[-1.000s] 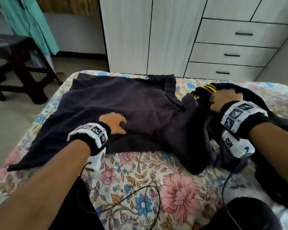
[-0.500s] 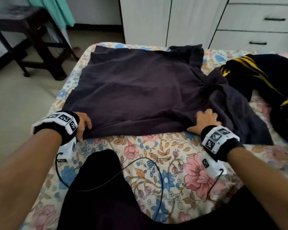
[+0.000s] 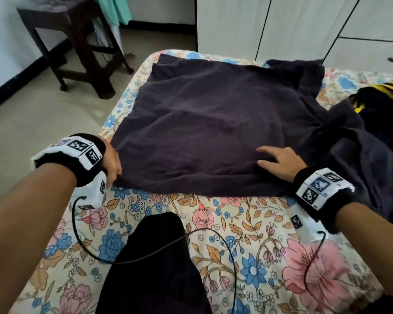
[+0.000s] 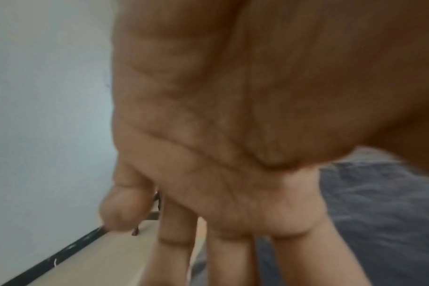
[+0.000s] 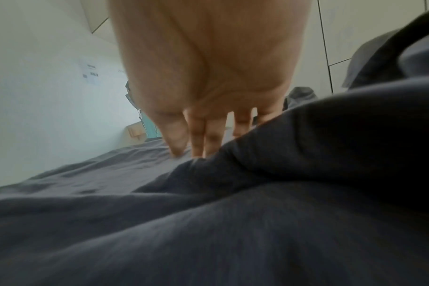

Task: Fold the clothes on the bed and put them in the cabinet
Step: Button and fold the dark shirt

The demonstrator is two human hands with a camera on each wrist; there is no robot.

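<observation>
A dark shirt [image 3: 204, 123] lies spread across the middle of the frame on a flowered bed [image 3: 236, 223], ahead of its first fold. At centre left, the left hand [image 3: 112, 160] sits at the shirt's near corner, its fingers straight in the wrist view; whether it grips the hem cannot be told. At centre right, the right hand [image 3: 278, 162] rests flat, fingers spread, pressing the cloth. The bunched sleeve side at right likely needs smoothing next. The cabinet [image 3: 281, 26] stands along the top edge.
</observation>
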